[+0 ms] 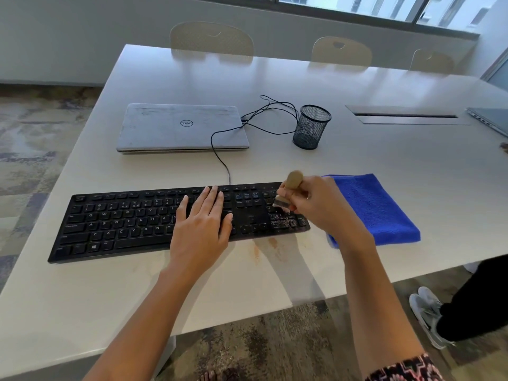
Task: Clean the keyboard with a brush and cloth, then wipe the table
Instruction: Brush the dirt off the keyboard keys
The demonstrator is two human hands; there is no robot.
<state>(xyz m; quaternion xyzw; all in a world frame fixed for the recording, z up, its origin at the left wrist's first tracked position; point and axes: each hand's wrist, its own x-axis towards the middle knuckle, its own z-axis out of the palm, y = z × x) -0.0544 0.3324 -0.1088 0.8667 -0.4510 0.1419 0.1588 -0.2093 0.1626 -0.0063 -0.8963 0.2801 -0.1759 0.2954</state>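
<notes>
Two forearms (154, 312) rise from the bottom edge. The left hand (202, 215) lies flat, fingers straight, on the middle of the keyboard (123, 224). The right hand (316, 204) grips the brush (291, 185) over crumb-speckled keys at centre right. Brushing looks underway. The folded cloth (379, 207), right of centre, seems unused, and the stained table (384, 166) unwiped.

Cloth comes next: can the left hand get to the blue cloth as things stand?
Probably not cleanly. The left hand lies flat on the keyboard, and the right hand, gripping the brush, sits between it and the cloth; it would have to cross that arm.
</notes>
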